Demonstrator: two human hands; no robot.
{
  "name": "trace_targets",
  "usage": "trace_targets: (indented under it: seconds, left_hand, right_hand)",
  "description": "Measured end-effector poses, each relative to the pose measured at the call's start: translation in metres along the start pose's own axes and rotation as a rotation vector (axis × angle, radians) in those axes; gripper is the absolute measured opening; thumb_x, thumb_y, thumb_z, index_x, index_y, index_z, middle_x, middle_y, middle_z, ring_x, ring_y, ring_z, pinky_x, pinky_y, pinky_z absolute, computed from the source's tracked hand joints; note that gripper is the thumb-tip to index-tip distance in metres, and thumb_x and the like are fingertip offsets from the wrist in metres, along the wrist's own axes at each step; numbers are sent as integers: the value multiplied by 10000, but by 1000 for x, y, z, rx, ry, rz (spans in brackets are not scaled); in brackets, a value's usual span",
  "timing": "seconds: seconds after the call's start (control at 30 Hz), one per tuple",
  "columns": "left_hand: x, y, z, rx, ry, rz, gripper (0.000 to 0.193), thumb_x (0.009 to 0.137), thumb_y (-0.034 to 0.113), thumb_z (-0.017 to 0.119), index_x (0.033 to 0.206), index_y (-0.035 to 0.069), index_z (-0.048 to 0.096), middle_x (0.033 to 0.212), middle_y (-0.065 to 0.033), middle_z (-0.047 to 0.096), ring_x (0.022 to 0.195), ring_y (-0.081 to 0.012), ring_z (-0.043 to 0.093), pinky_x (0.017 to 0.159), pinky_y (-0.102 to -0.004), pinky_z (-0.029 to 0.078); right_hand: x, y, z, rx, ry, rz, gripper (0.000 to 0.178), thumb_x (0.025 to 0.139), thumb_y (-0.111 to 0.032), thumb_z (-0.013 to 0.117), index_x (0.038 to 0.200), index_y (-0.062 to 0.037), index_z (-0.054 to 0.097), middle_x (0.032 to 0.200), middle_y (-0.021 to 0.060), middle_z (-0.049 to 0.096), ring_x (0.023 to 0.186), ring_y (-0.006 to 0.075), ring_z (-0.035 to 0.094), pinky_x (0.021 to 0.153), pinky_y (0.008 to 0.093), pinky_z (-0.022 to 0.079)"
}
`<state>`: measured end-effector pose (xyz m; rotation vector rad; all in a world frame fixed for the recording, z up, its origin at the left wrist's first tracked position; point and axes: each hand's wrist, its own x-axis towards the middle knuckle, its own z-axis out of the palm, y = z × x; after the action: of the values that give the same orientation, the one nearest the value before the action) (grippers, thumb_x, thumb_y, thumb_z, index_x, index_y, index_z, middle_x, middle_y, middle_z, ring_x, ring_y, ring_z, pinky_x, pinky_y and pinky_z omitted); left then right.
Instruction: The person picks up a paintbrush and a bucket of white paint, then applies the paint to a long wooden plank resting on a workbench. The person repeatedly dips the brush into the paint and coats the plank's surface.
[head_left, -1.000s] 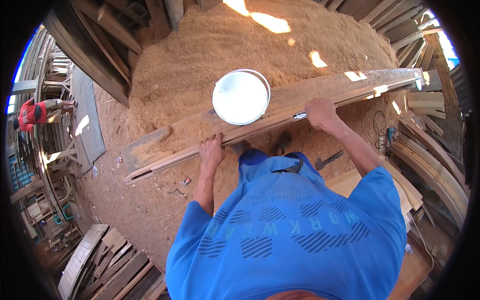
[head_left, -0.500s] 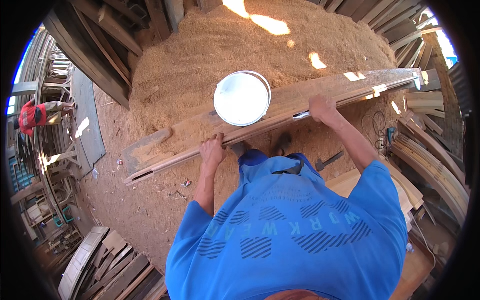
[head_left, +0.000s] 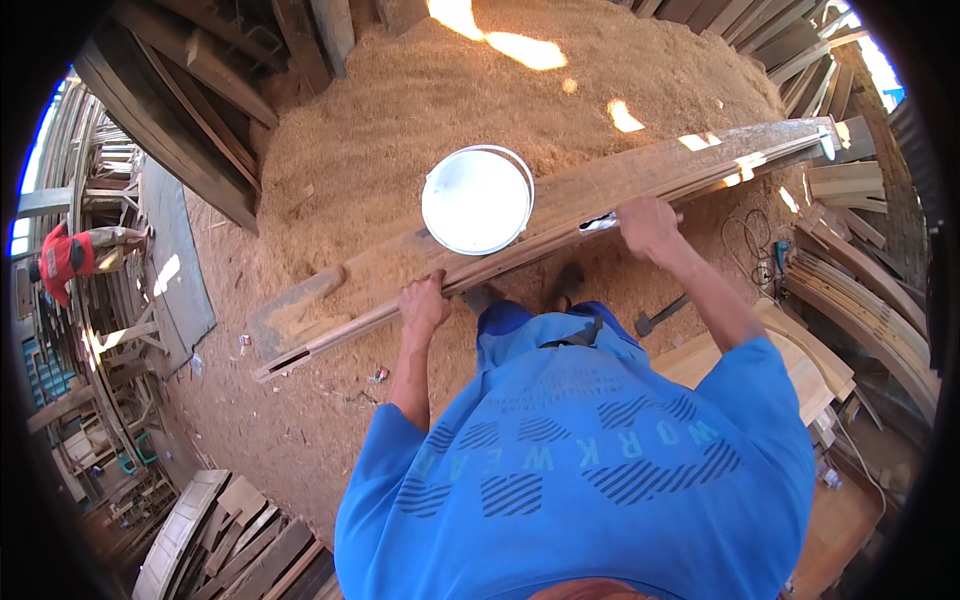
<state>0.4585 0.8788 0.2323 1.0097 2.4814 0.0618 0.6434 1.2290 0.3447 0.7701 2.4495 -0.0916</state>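
A long, grooved wooden strip (head_left: pixel 520 256) lies slantwise along the near edge of a wide plank (head_left: pixel 590 197). My left hand (head_left: pixel 424 302) is closed round the strip left of its middle, with the thumb on top. Farther right, my right hand (head_left: pixel 652 228) is closed on a flat shiny piece (head_left: pixel 598 223) that sticks out to its left over the strip. Its exact kind is hidden by my fingers. Behind the strip, a round white bucket (head_left: pixel 478 202) rests on the plank, between my two hands.
Sawdust (head_left: pixel 400 120) is heaped beyond the plank. A hammer-like tool (head_left: pixel 662 315) lies on the ground by my right arm. Curved timbers (head_left: pixel 850 310) and a cable (head_left: pixel 750 240) are at right, scrap boards (head_left: pixel 240 530) at lower left. A person in red (head_left: pixel 68 257) is far left.
My right hand has moved slightly to the right along the strip, and the shiny piece shows a little more tilted. My left hand keeps its hold. The whole view has shifted slightly.
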Motion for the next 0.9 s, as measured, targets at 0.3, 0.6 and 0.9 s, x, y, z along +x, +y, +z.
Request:
trace_targets:
  seconds: [0.3,0.6,0.9]
  left_hand:
    - [1,-2,-4,14,-4,34,431,735,128,639,1166,132,647,910,-179,717,873,-361,694,778,-470,540]
    - [7,-1,-13,37,-85,33,443,765,196,688,1201,143,634,941,-175,717,911,-373,683,802,-467,541]
    - [8,-1,-16,63,-137,20,470,764,225,706,1221,151,627,972,-175,717,938,-369,682,826,-459,543]
  right_hand:
    - [-56,28,101,702,372,125,104,855,-131,616,921,-69,668,878,215,665,888,410,634,788,488,493]
    - [-52,5,155,948,468,300,94,896,-82,599,965,-53,657,831,153,687,796,328,668,716,420,511]
    - [-46,-5,169,1116,499,358,107,929,-72,558,942,-10,645,770,109,697,695,194,680,647,339,523]
